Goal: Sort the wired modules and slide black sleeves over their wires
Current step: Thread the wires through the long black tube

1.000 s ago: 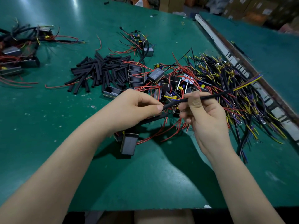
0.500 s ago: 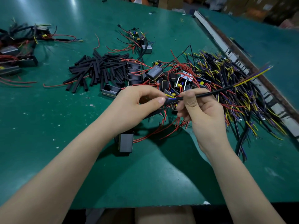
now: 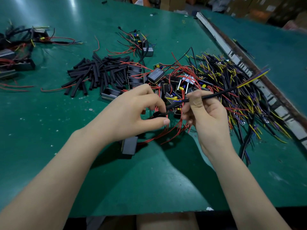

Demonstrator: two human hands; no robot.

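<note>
**Sleeve run up the bundle, left fingers let go**

My right hand (image 3: 206, 112) pinches the black sleeve (image 3: 211, 95) between thumb and forefinger, the other fingers curled under it. The sleeve runs up and away from that pinch to the right, and the yellow and blue wire ends (image 3: 254, 77) stick out of its far end, blurred. A second ago my left thumb and forefinger were closed on the near end of the sleeve, right against the right-hand pinch; now my left hand (image 3: 137, 112) has drawn back a little and its thumb and forefinger stand apart. I cannot tell whether the curled fingers behind them hold the short dark piece (image 3: 159, 113) that sits between them.

I judge the sleeve is as far on as it will go, so this one is about done and can be laid aside.

Below the left hand, hanging on its red wires (image 3: 159, 135), is the grey module (image 3: 128, 145), lying on the green table (image 3: 49, 130). Beyond both hands is the heap of unsorted modules (image 3: 156, 75). To the left of that lies the pile of loose black sleeves (image 3: 96, 72); to the right of my grip, the tangle of dark wire bundles (image 3: 232, 90). Far to the left is a separate group of modules (image 3: 20, 63), perhaps the sorted ones.
</note>
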